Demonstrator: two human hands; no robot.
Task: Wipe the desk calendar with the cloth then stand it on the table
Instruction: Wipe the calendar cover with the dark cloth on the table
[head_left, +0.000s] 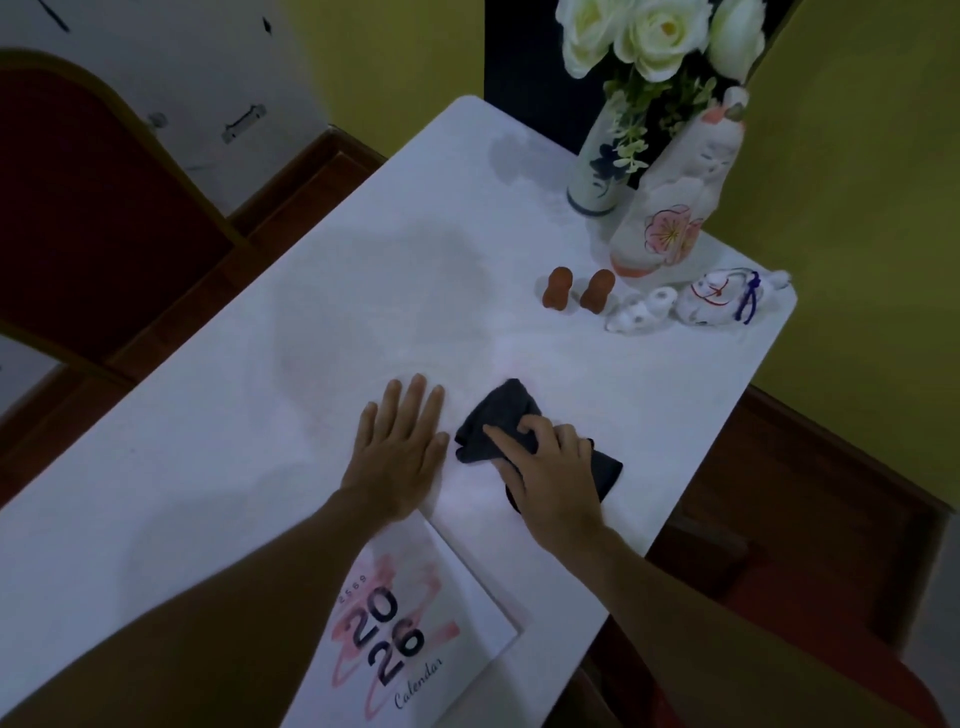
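Observation:
The desk calendar (410, 629) lies flat on the white table (208, 467) near its front edge, cover up, printed "2026 Calendar"; my left forearm crosses over its far corner. My left hand (400, 447) rests flat on the bare tabletop just beyond the calendar, fingers spread, holding nothing. A dark grey cloth (498, 421) lies crumpled on the table to the right of that hand. My right hand (550, 462) is on top of the cloth with its fingers curled into the fabric, hiding the cloth's middle.
At the far right corner stand a vase of white roses (597, 166), a tall ceramic cat figure (675, 208), two small brown figurines (576, 288) and small white ceramic pieces (701, 299). A dark red chair (78, 208) stands left of the table. The table's right edge is close to the cloth.

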